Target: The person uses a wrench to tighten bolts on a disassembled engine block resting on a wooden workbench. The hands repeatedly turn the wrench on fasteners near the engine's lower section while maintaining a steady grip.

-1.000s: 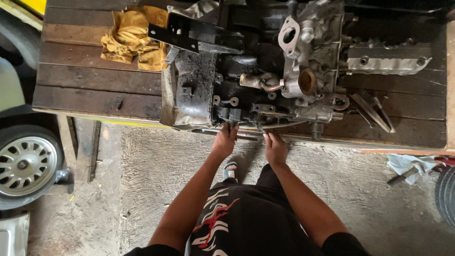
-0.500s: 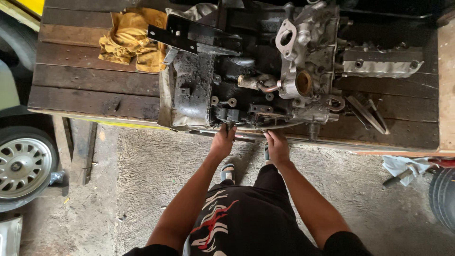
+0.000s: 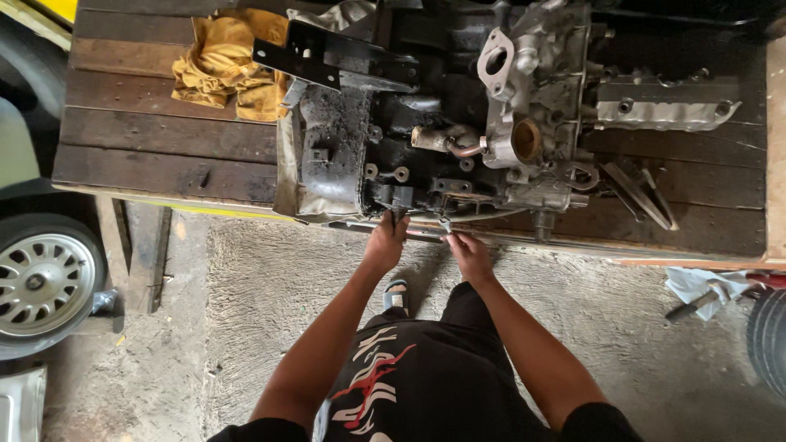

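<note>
The left hand (image 3: pixel 385 242) is reaching up to the near edge of the greasy engine block (image 3: pixel 426 123), which is lying on the dark wooden surface (image 3: pixel 164 139). Its fingers are curling against the block's lower edge, and whether they are clenching anything is too small to tell. The right hand (image 3: pixel 469 252) is sitting just beside it, its fingers pinching a slim metal tool (image 3: pixel 444 223) whose tip is touching the block just above them. Beyond the fingers, a pale aluminium housing (image 3: pixel 532 98) is bolted to the block, and a silver cover (image 3: pixel 667 102) is lying further right. Far up and left of the fingers, a yellow rag (image 3: pixel 225 65) is resting on the planks. A car wheel (image 3: pixel 37 282) is standing on the floor, well left.
</note>
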